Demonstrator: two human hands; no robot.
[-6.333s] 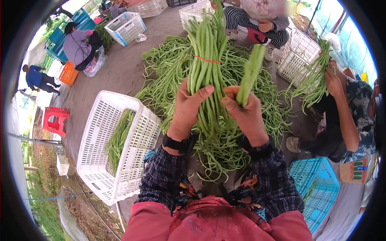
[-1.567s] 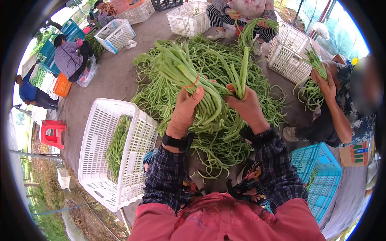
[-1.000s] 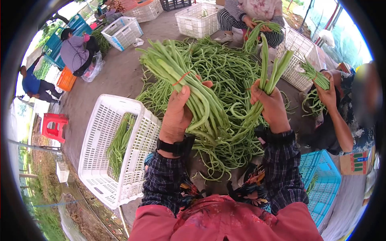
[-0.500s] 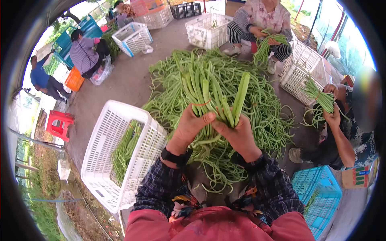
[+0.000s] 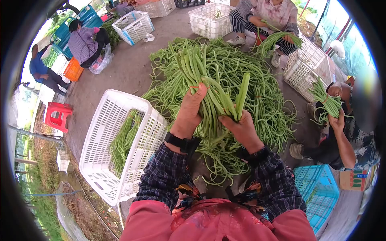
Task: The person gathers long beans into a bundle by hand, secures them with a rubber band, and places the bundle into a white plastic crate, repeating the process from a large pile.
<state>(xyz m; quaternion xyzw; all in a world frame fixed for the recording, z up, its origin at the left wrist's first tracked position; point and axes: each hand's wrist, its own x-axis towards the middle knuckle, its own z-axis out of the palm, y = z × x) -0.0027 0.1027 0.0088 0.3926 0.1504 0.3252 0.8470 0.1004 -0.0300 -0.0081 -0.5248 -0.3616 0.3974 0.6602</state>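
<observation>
My left hand (image 5: 187, 110) is closed around a bundle of green long beans (image 5: 194, 66), its thumb lying by a thin red band around them. To the right, my right hand (image 5: 243, 130) pinches the ends of a few beans, among them a thick pale-green bean (image 5: 242, 94) that sticks upward. Some of these beans still run across to the bundle. Below and behind both hands spreads a large heap of loose long beans (image 5: 265, 96) on the ground.
A white crate (image 5: 155, 132) with beans inside stands at my left, a blue crate (image 5: 327, 197) at my right. One co-worker (image 5: 277, 14) sits beyond the heap; another person's hand (image 5: 337, 120) at right holds a banded bundle. A red stool (image 5: 58, 116) is far left.
My hands have moved apart: the left has risen slightly with the bundle, and the right has shifted a little right and down with its beans. The bundle now leans more to the left.
</observation>
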